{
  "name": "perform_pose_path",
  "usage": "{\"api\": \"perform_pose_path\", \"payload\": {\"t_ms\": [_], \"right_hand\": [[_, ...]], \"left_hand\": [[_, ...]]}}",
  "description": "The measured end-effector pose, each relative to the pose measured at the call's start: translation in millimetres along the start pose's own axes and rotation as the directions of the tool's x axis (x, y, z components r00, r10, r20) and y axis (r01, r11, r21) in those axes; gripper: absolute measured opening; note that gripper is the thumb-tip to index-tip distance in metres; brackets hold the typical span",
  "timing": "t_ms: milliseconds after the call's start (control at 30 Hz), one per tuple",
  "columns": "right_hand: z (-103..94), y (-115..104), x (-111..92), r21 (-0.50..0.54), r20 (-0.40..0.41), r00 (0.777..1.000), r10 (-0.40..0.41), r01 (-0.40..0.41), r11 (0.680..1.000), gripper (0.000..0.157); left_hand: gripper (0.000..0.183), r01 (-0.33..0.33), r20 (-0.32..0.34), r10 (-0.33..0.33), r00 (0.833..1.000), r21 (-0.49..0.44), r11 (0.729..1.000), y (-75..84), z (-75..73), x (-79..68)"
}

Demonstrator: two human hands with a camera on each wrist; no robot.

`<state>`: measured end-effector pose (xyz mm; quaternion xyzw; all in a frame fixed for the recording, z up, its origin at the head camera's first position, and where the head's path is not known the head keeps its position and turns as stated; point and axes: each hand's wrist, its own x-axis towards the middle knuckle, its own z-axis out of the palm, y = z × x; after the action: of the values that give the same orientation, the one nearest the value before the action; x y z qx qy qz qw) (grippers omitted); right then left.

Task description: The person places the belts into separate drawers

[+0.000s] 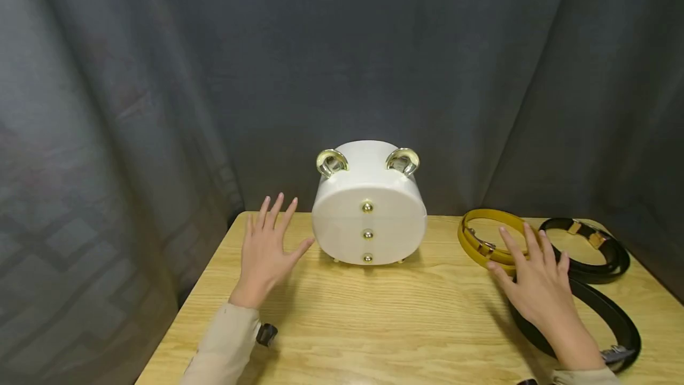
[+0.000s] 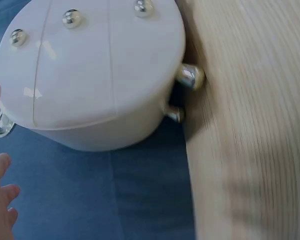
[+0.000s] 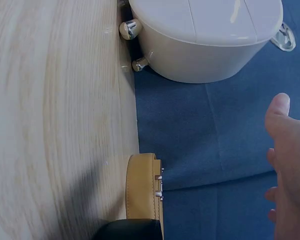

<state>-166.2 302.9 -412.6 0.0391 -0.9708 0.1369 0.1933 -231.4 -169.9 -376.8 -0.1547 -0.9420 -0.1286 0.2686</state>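
A white oval box with gold ear-like rings, three gold knobs down its front and small gold feet stands at the back middle of the table. Just left of it my left hand is held with fingers spread, thumb toward the box, holding nothing. My right hand hovers with spread fingers over coiled belts at the right, also holding nothing. The yellow belt lies coiled beyond its fingertips. One black belt is partly hidden under the right hand and forearm; another black belt with gold fittings lies farther back.
The light wooden table ends in a back edge right behind the box and belts. A dark grey curtain hangs behind the table and along its left side.
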Motion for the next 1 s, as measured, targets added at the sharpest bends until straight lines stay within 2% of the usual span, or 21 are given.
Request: {"api": "perform_pose_path", "payload": {"t_ms": [100, 200, 467, 600, 767, 900, 1000], "right_hand": [[-0.9, 0.2, -0.3, 0.000, 0.000, 1.000, 0.000, 0.000, 1.000, 0.078], [-3.0, -0.5, 0.5, -0.003, -0.009, 1.000, -0.001, 0.001, 1.000, 0.078], [-7.0, -6.1, 2.9, 0.010, -0.033, 0.999, -0.024, 0.024, 1.000, 0.078], [-5.7, -7.4, 2.6, 0.018, -0.028, 0.999, -0.023, 0.024, 1.000, 0.077], [-1.6, -10.5, -0.2, 0.024, -0.009, 1.000, -0.025, 0.025, 0.999, 0.076], [0.0, -13.3, -2.5, 0.029, -0.016, 0.999, -0.038, 0.038, 0.999, 0.074], [-0.5, -13.9, -3.6, 0.025, -0.024, 0.998, -0.049, 0.050, 0.998, 0.074]], "left_hand": [[0.082, 0.013, 0.026, -0.010, 1.000, -0.109, 0.994, 1.4, 1.1, 8.0], [0.078, 0.033, 0.039, -0.025, 0.999, -0.224, 0.974, 4.0, 1.6, 17.1], [0.069, 0.086, 0.056, -0.068, 0.996, -0.450, 0.889, 3.6, 6.4, 39.0], [0.063, 0.098, 0.075, -0.068, 0.995, -0.559, 0.823, 1.7, 10.5, 48.9], [0.056, 0.124, 0.120, -0.057, 0.991, -0.683, 0.720, -2.9, 16.9, 59.4], [0.054, 0.146, 0.169, -0.025, 0.985, -0.757, 0.637, -5.5, 21.4, 67.1], [0.053, 0.185, 0.218, -0.015, 0.976, -0.786, 0.590, -5.6, 24.9, 71.3]]}}
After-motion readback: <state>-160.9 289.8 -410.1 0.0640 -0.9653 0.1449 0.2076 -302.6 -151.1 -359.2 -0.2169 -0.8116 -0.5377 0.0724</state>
